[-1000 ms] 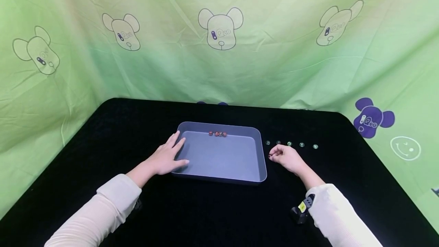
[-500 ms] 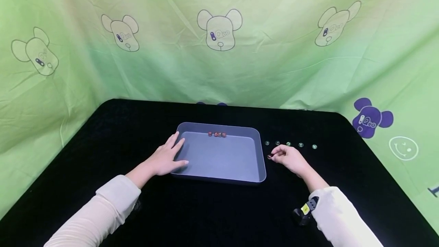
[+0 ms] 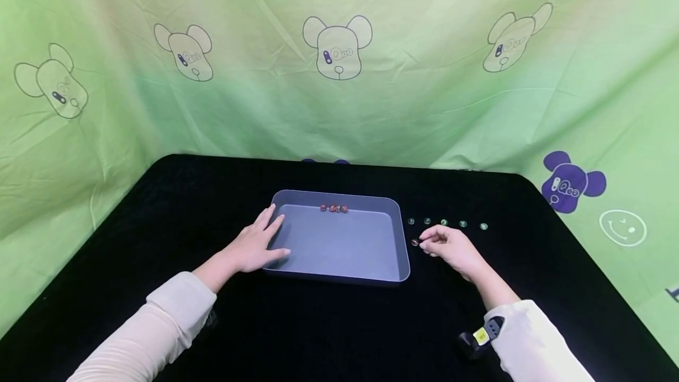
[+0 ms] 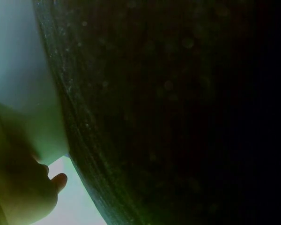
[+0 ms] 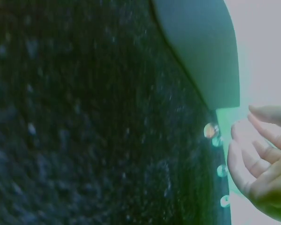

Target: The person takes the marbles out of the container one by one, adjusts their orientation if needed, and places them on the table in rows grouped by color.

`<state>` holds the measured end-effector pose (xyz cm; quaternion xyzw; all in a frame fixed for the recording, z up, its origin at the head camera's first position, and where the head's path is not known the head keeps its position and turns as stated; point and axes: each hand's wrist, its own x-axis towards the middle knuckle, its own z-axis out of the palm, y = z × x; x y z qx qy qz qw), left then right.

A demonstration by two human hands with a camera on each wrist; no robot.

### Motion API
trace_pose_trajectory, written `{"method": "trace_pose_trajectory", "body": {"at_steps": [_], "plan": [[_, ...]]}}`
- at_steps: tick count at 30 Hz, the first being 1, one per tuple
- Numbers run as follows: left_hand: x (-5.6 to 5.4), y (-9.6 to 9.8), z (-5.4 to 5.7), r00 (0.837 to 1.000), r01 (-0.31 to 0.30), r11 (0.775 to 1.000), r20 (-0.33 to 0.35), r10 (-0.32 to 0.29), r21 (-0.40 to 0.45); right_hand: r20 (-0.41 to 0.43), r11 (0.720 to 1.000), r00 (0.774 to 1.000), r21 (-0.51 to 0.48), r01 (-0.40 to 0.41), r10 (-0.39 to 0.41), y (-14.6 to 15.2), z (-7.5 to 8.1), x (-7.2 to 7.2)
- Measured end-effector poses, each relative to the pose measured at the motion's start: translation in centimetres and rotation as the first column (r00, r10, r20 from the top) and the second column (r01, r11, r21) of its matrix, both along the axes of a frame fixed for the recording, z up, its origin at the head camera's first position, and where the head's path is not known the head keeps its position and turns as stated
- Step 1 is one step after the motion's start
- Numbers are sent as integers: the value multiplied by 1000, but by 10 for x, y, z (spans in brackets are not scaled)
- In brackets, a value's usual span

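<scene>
My left hand (image 3: pixel 254 246) rests with spread fingers over the left rim of a grey rectangular tray (image 3: pixel 339 240), the thumb reaching inside. Near the tray's far wall, several small reddish round pieces (image 3: pixel 332 208) lie in a short row. One red round glassy piece (image 3: pixel 415 242) lies on the black cloth just right of the tray. Close to its right side is my right hand (image 3: pixel 451 249), fingers bent and thumb near the index finger. In the right wrist view, this hand (image 5: pixel 262 159) is loosely curled, with nothing visible between its fingers and the reddish piece (image 5: pixel 210 130) apart from it.
Several small greenish round pieces (image 3: pixel 444 223) form a row on the black-covered table (image 3: pixel 329 329), beyond my right hand. A green printed curtain (image 3: pixel 339 111) surrounds the table's back and sides. A wrist camera (image 3: pixel 472 343) hangs at my right sleeve.
My right fingers have let go of the red round piece and drawn slightly right, leaving it on the cloth beside the tray. My left hand stays on the tray rim.
</scene>
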<state>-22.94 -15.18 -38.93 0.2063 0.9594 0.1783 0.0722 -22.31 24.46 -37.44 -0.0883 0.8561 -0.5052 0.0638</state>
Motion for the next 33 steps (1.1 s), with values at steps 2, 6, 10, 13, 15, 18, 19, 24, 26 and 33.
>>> {"method": "trace_pose_trajectory", "body": {"at_steps": [2,6,10,13,15,18,19,24,26,33], "plan": [[0,0,0,1000,-1,1000,3,1,0,5,999,1000,-41,-7,7,-2,1,2],[1,-1,0,1000,-1,1000,1,1,-3,5,996,1000,-91,-13,14,-8,4,4],[2,-2,0,1000,-2,1000,-5,2,-2,7,992,1000,-126,-13,14,-13,7,3],[2,-2,1,1000,-3,1000,-8,3,-2,13,986,1000,-168,-17,19,-18,9,3],[2,-2,0,1000,-3,1000,-10,3,-1,19,981,999,-192,-23,27,-22,10,2],[1,-2,-1,1000,0,1000,-12,0,-2,26,976,999,-215,-31,38,-28,12,2],[1,-2,-2,1000,1,1000,-12,-1,-3,27,974,999,-221,-36,43,-30,13,2],[0,-2,-1,1000,1,1000,-23,-1,-9,33,963,997,-265,-54,65,-41,17,0],[0,-1,0,1000,1,1000,-23,-1,-7,41,958,997,-282,-56,70,-45,17,-1],[-1,-1,-4,1000,4,1000,-18,-4,-8,60,957,995,-283,-63,84,-62,17,-7]]}}
